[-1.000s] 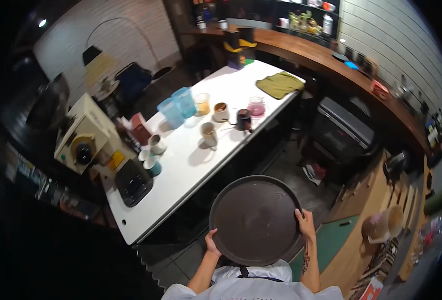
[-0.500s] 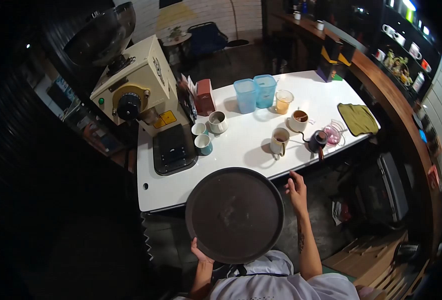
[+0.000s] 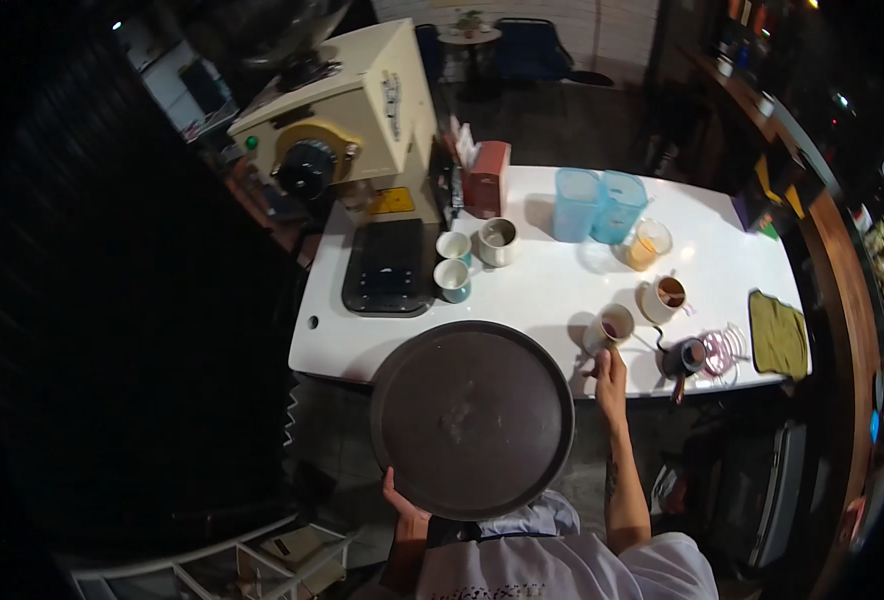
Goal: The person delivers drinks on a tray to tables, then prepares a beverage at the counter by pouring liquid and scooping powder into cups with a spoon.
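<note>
My left hand (image 3: 405, 500) holds a round dark brown serving tray (image 3: 472, 425) by its near left rim, thumb at the edge and the other fingers hidden beneath. The tray's top is bare and scuffed. My right hand (image 3: 610, 375) is at the handle side of a pale mug (image 3: 594, 338) with dark liquid inside, its fingers closing on the handle, which they mostly cover. The mug stands near the table's front edge. Beside it are a second mug (image 3: 659, 300) with brown contents and a small black gooseneck kettle (image 3: 684, 357) with a wooden handle.
On the white table (image 3: 532, 285) stand two blue pitchers (image 3: 577, 205), a glass of orange liquid (image 3: 645, 250), several cups (image 3: 453, 281) and a black scale (image 3: 392, 265). A cream grinder (image 3: 362, 100) rises at left. An olive cloth (image 3: 778, 335) lies at right.
My right hand has moved forward from in front of the table to the pale mug's handle. The view has turned left, while the tray stays in my left hand.
</note>
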A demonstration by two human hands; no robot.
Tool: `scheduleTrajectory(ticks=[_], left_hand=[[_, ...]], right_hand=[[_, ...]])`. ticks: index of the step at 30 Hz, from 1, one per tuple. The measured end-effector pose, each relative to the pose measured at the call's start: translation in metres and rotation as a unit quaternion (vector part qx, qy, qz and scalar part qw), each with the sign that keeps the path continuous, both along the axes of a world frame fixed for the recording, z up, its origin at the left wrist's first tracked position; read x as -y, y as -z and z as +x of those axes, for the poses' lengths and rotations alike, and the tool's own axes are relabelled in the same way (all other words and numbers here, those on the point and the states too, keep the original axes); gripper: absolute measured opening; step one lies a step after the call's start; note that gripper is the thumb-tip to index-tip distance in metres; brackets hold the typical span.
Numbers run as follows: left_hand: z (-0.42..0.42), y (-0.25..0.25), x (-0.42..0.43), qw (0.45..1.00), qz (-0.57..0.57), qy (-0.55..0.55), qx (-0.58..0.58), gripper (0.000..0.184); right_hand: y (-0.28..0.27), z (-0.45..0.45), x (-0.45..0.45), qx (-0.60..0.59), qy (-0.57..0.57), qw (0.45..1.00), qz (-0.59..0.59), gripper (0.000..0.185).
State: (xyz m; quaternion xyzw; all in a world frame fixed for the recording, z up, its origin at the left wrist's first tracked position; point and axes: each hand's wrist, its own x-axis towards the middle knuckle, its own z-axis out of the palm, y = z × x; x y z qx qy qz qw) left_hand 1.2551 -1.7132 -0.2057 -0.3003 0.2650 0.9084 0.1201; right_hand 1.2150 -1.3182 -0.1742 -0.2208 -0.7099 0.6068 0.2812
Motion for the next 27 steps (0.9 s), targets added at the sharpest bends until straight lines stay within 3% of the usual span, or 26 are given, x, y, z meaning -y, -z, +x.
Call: scheduleTrajectory(ticks=[1,2,4,10,16,19,21,24,27], left_hand=[[-0.001,-0.010,-0.006,1.000,0.000,-0.017,-0.004,0.062],[0.000,-0.021,-0.010,0.999,-0.018,-0.026,0.015,0.062],[0.003,-0.027,-0.007,0.998,-0.036,-0.049,0.036,0.061],[-0.001,-0.015,0.014,0.999,-0.024,-0.045,0.006,0.065],[-0.018,-0.040,0.062,0.997,0.046,-0.049,-0.031,0.065],[-0.027,-0.035,0.112,0.992,0.079,-0.038,-0.095,0.064],[-0.034,-0.032,0.151,0.967,0.198,-0.030,-0.157,0.062],[-0.046,-0.048,0.203,0.980,0.106,-0.069,-0.154,0.061],[-0.053,-0.045,0.262,0.981,0.114,-0.078,-0.135,0.060]], right_hand=[[0.005,0.004,-0.004,0.021,-0.016,1.000,0.004,0.032],[0.010,0.009,-0.008,0.037,-0.029,0.995,0.083,0.032],[-0.029,0.015,0.013,0.050,-0.053,0.997,0.008,0.032],[-0.127,0.024,0.077,0.150,-0.203,0.964,0.079,0.028],[-0.156,-0.005,0.178,0.120,-0.349,0.923,0.112,0.015],[-0.154,-0.023,0.244,0.096,-0.404,0.903,0.110,0.017],[-0.155,-0.031,0.290,0.103,-0.422,0.894,0.114,0.017],[-0.148,-0.050,0.353,0.098,-0.441,0.884,0.123,0.020],[-0.143,-0.070,0.416,0.074,-0.488,0.863,0.111,0.020]])
